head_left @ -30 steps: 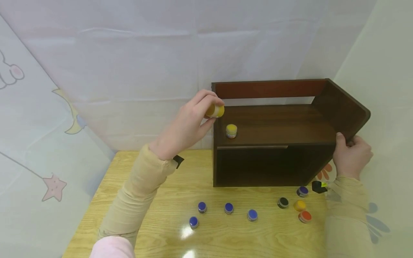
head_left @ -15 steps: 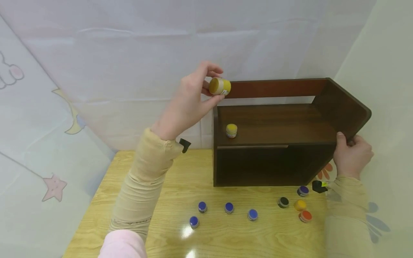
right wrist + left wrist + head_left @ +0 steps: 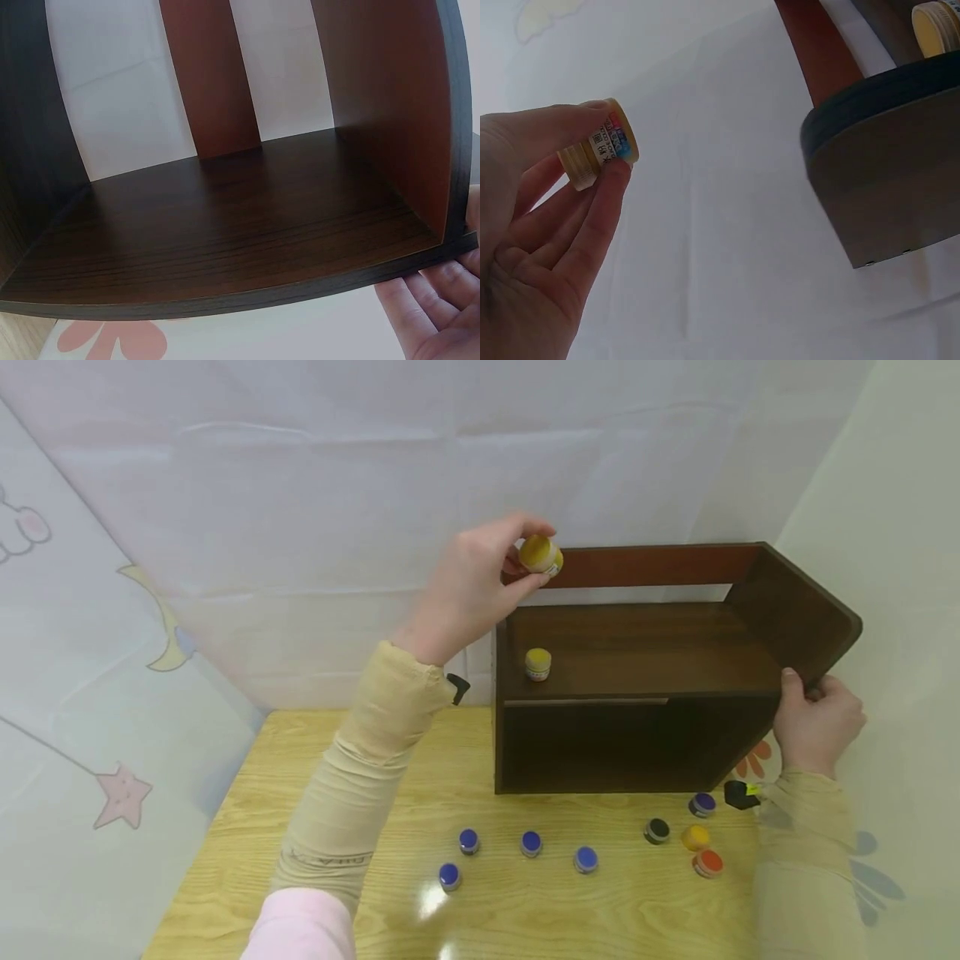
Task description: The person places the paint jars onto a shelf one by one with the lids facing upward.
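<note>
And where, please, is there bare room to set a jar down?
The top shelf is bare from its yellow jar to the right panel; so is the table in front of the blue jars. It is crowded around the red jar, orange jar and black jar.

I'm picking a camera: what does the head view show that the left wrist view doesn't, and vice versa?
Only head: the right hand gripping the shelf at its right side, the table, blue jars, black jar, orange jar, red jar.
Only left wrist: pink and blue print on the held yellow jar.
Both: left hand, that jar, the shelf, a second yellow jar on it.
</note>
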Tool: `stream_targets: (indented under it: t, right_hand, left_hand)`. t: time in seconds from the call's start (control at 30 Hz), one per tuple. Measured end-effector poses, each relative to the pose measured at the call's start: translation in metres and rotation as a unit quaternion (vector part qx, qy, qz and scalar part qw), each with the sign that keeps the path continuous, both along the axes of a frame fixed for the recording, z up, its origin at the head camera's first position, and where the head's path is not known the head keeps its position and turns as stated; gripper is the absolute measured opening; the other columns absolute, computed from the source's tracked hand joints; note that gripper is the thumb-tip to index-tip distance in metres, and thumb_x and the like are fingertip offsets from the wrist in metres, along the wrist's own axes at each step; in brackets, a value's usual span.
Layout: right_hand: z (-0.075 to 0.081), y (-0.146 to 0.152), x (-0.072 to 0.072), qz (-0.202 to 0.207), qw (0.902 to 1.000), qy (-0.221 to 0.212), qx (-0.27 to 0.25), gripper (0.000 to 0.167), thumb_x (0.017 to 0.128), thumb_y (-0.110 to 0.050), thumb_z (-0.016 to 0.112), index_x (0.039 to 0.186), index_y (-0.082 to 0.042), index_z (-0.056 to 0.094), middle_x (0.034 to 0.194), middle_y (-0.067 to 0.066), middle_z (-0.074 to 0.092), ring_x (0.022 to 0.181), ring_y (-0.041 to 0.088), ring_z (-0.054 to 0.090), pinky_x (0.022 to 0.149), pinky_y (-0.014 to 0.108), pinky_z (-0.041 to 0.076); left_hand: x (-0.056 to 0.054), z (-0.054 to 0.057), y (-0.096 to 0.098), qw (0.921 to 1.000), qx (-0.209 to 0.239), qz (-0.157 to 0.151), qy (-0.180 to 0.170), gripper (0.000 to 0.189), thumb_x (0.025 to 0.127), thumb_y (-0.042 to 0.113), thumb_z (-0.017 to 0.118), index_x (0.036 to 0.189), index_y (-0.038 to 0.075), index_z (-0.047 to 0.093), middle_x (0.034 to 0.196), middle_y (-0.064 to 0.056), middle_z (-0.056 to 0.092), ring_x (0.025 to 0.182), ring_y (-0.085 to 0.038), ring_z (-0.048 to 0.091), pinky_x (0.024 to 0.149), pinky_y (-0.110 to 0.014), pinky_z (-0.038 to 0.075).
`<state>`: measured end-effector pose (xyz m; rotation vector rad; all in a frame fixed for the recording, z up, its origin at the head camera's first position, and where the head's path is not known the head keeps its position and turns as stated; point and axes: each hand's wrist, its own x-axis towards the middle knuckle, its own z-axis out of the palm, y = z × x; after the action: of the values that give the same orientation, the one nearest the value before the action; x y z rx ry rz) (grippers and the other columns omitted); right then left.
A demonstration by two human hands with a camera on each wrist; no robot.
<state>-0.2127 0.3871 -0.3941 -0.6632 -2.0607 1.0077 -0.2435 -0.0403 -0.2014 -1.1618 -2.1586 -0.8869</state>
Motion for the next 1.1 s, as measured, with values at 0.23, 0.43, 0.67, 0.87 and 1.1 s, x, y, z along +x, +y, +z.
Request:
stream_targets:
  t: [0.23,0.43,0.67,0.87,1.1]
  right_hand:
    - [-0.001,0.003,0.000,-0.005,1.0000,0.006,0.004,0.033,0.094,-0.036,0.064,0.067,-0.020,0.056,0.049,-0.032,0.038,0.053,-0.005,0.037,0.056,0.023,0.028]
    - [-0.003,0.004,0.000,-0.005,0.9999,0.009,0.008,0.034,0.094,-0.036,0.064,0.064,-0.023,0.053,0.049,-0.031,0.038,0.052,-0.004,0.038,0.056,0.024,0.028]
    - [0.000,0.002,0.001,-0.007,0.9997,0.015,0.017,0.035,0.094,-0.035,0.064,0.063,-0.022,0.052,0.048,-0.030,0.037,0.051,-0.004,0.036,0.055,0.025,0.027]
    - [-0.002,0.001,0.000,-0.005,0.9998,0.011,0.015,0.032,0.094,-0.035,0.064,0.066,-0.022,0.054,0.048,-0.030,0.038,0.051,-0.003,0.037,0.054,0.024,0.028]
    - [0.000,-0.001,0.000,-0.011,0.9994,0.021,0.025,0.037,0.093,-0.032,0.065,0.062,-0.016,0.053,0.047,-0.029,0.036,0.051,-0.002,0.035,0.054,0.026,0.026]
  left_hand:
    - [-0.005,-0.017,0.022,0.9993,-0.034,0.004,0.015,0.035,0.093,0.009,0.076,0.126,0.000,0.067,0.121,-0.007,0.069,0.111,-0.018,0.060,0.098,-0.018,0.042]
    - [-0.001,-0.029,0.042,0.9984,-0.050,-0.005,-0.027,0.037,0.095,0.009,0.072,0.130,0.002,0.064,0.123,-0.005,0.066,0.108,-0.013,0.061,0.092,-0.014,0.043]
    - [-0.002,-0.047,0.061,0.9949,-0.088,0.036,-0.034,0.041,0.095,0.012,0.073,0.134,0.004,0.062,0.127,-0.005,0.064,0.116,-0.017,0.058,0.096,-0.012,0.041]
    - [-0.005,-0.067,0.069,0.9908,-0.107,0.030,-0.077,0.039,0.096,0.015,0.072,0.133,0.007,0.061,0.127,-0.003,0.062,0.115,-0.013,0.058,0.093,-0.012,0.041]
    - [-0.006,-0.086,0.074,0.9855,-0.108,0.025,-0.129,0.037,0.095,0.016,0.074,0.129,0.008,0.063,0.126,-0.002,0.062,0.114,-0.011,0.059,0.094,-0.013,0.043]
